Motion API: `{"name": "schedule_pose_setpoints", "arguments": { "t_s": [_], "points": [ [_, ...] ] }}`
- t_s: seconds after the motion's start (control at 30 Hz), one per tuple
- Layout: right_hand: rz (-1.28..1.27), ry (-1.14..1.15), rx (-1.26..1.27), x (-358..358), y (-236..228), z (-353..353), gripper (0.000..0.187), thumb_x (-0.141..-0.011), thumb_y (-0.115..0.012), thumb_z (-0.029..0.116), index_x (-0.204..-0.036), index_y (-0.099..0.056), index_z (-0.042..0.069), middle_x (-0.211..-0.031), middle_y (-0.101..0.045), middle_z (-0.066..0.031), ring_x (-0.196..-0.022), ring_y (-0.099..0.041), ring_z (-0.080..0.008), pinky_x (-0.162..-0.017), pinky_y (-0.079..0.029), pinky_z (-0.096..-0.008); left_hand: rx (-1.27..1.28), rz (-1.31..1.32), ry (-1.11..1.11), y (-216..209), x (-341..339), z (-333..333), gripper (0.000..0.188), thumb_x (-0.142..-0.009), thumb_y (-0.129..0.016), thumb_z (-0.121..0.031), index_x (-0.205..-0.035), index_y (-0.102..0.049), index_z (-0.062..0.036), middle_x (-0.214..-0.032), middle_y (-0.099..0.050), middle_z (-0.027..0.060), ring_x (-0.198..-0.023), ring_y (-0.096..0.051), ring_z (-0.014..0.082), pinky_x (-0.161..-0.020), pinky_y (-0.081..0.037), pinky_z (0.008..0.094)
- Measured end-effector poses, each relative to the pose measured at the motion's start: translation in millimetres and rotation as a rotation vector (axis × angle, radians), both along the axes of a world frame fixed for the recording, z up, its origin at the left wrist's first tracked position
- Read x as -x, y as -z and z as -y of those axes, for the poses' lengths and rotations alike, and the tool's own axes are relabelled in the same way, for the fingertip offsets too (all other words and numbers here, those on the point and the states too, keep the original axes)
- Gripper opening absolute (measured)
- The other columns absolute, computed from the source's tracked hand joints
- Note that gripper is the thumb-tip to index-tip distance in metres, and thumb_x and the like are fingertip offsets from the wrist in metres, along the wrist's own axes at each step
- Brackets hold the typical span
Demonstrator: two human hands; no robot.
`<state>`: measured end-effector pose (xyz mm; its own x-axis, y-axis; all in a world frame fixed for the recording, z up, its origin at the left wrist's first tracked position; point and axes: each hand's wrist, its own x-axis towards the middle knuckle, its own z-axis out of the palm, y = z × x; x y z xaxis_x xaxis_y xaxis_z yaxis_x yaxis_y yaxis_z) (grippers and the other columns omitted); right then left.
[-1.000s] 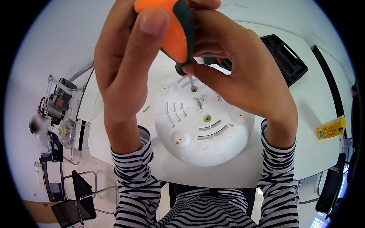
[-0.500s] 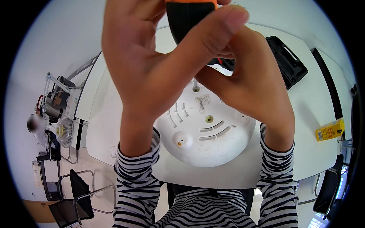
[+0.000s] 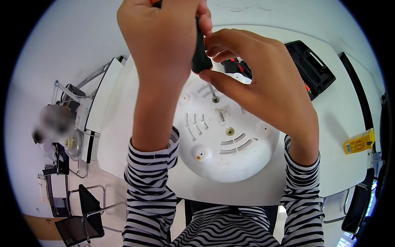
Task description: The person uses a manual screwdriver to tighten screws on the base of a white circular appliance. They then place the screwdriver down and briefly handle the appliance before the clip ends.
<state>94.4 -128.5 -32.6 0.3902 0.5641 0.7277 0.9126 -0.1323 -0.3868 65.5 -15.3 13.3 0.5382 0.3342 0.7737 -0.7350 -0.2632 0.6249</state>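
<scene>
Screwdriver [image 3: 201, 53] gripped by both hands, tip in white appliance base [image 3: 226, 140].

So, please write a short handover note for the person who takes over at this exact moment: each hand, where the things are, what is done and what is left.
Left hand: closed in a grip on the black-and-orange screwdriver handle, held upright.
Right hand: fingertips steady the shaft just under the handle.
Screwdriver tip sits in a screw hole near the top of the round white plastic appliance base, lying underside up on the white table.
Open black tool case behind it.
Done: tip seated.
Left: this screw; other holes are too small to judge.
</scene>
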Motion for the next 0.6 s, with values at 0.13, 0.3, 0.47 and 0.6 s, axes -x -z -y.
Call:
{"name": "schedule_pose_setpoints", "arguments": {
  "t_s": [0.13, 0.3, 0.47, 0.6],
  "points": [
    [0.003, 0.057, -0.045, 2.1, 3.1, -3.1, 0.036, -0.067, -0.073, 0.005, -0.1, -0.061, -0.003, -0.088, -0.066, -0.0142, -0.082, -0.066, -0.0245, -0.076, -0.051, -0.0317, 0.094, -0.072, -0.143, -7.0, 8.3, 22.6, 0.021, -0.09, -0.058, -0.018, -0.092, -0.056, 0.0031, -0.051, -0.045, -0.0021, -0.04, -0.04, 0.0035, -0.039, -0.033, 0.0174],
    [-0.012, 0.098, -0.129, 9.5, 7.4, -14.4, 0.04, -0.063, -0.073, -0.001, -0.101, -0.061, -0.004, -0.084, -0.067, -0.0136, -0.077, -0.067, -0.0242, -0.071, -0.052, -0.0311, -0.016, 0.039, -0.257, 1.5, 9.8, 17.0, 0.021, -0.089, -0.06, -0.02, -0.087, -0.056, 0.001, -0.052, -0.046, -0.0015, -0.042, -0.04, 0.0038, -0.039, -0.032, 0.0174],
    [-0.078, 0.04, -0.112, 5.6, 6.9, -10.0, 0.034, -0.066, -0.071, -0.001, -0.099, -0.06, -0.005, -0.081, -0.067, -0.0131, -0.076, -0.068, -0.024, -0.071, -0.052, -0.0308, 0.017, -0.108, -0.014, -5.1, 4.1, 7.6, 0.027, -0.091, -0.058, -0.026, -0.082, -0.057, -0.0002, -0.054, -0.049, 0.0008, -0.042, -0.042, 0.0055, -0.04, -0.035, 0.0188],
    [-0.163, -0.083, -0.106, 1.0, 2.9, -4.9, 0.029, -0.07, -0.071, 0.001, -0.097, -0.061, -0.005, -0.081, -0.067, -0.012, -0.077, -0.067, -0.0227, -0.073, -0.052, -0.0299, -0.059, -0.241, 0.295, -23.6, 8.6, 2.0, 0.04, -0.096, -0.045, -0.034, -0.08, -0.058, 0.0003, -0.052, -0.05, 0.0039, -0.04, -0.045, 0.0092, -0.04, -0.039, 0.0201]
  ]
}}
